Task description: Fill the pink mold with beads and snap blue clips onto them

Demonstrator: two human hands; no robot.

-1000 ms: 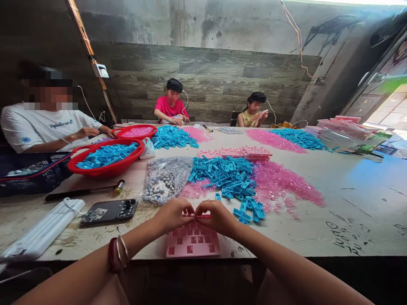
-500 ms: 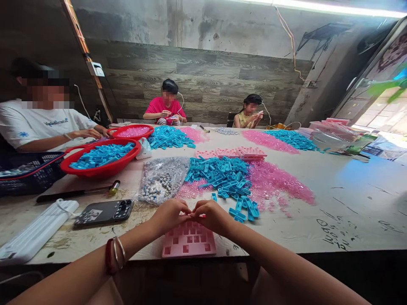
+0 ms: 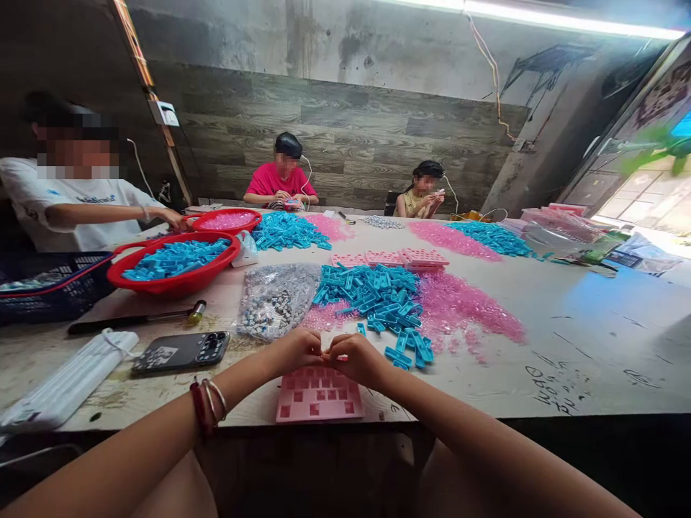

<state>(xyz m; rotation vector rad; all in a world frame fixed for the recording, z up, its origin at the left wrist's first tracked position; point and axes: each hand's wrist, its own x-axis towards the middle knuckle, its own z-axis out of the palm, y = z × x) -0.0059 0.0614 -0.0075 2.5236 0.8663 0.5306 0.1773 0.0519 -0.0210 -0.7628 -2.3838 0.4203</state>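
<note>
My left hand (image 3: 299, 350) and my right hand (image 3: 356, 357) meet fingertip to fingertip over the far edge of a pink plastic tray with square holes (image 3: 319, 403). Both are closed in a pinch. Whatever lies between the fingers is too small and too covered to name. The tray rests at the table's near edge. Just beyond my hands is a heap of blue plastic pieces (image 3: 372, 291), with small clear pink pieces (image 3: 469, 306) spread to its right. A clear bag of small grey and dark parts (image 3: 276, 298) lies beyond my left hand.
Stacked pink trays (image 3: 424, 259) stand behind the blue heap. At left are a red basin (image 3: 162, 288) of blue pieces, a dark blue basket (image 3: 65, 298), a hammer (image 3: 134, 320), a phone (image 3: 181, 354) and a white power bank or strip (image 3: 70, 381). Three co-workers sit around the table.
My hands stay pinched together above the tray, with only a slight shift. The view has tilted slightly. At left, a co-worker's arm has moved to the red basins.
</note>
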